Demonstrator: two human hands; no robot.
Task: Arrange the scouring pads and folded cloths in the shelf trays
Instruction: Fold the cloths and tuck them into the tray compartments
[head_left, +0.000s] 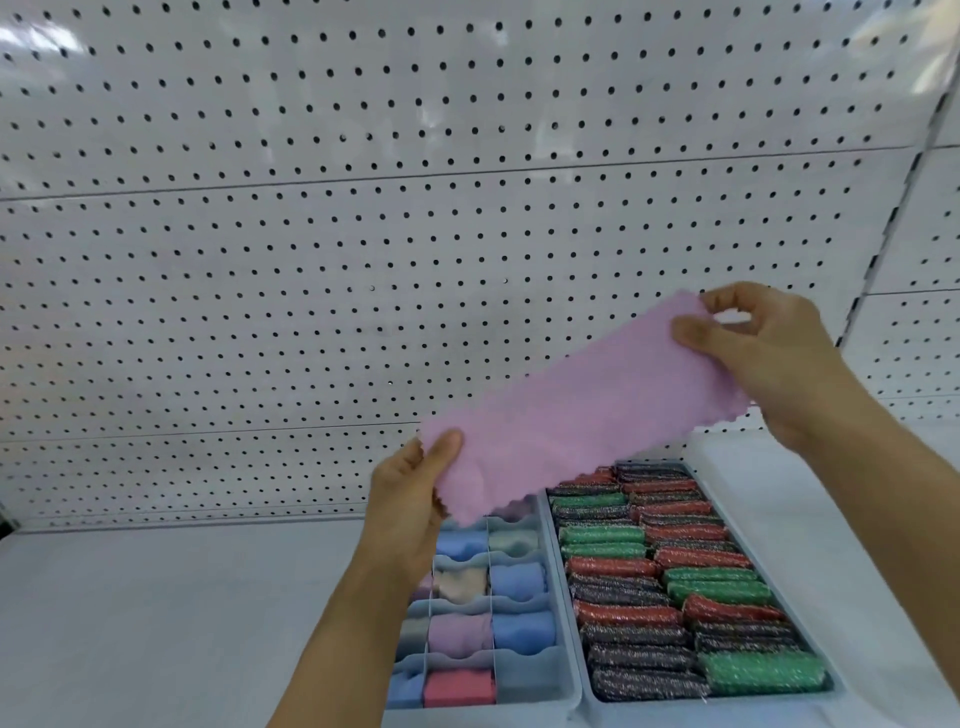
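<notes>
A white shelf (156, 623) sits under a white metal wall full of little round holes (363, 234). On it are two pale blue plastic trays — one with small boxes of soft folded cloths (563, 670), one packed with sparkly red, green and grey scouring pads (839, 680). The left hand (410, 499) and right hand (769, 358) each pinch an end of a fuzzy pink cloth with wavy edges (582, 410), held up above the trays.

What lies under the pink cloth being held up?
Beneath the pink cloth: the far ends of the divided tray and pad tray. Their rearmost compartments are covered.
</notes>
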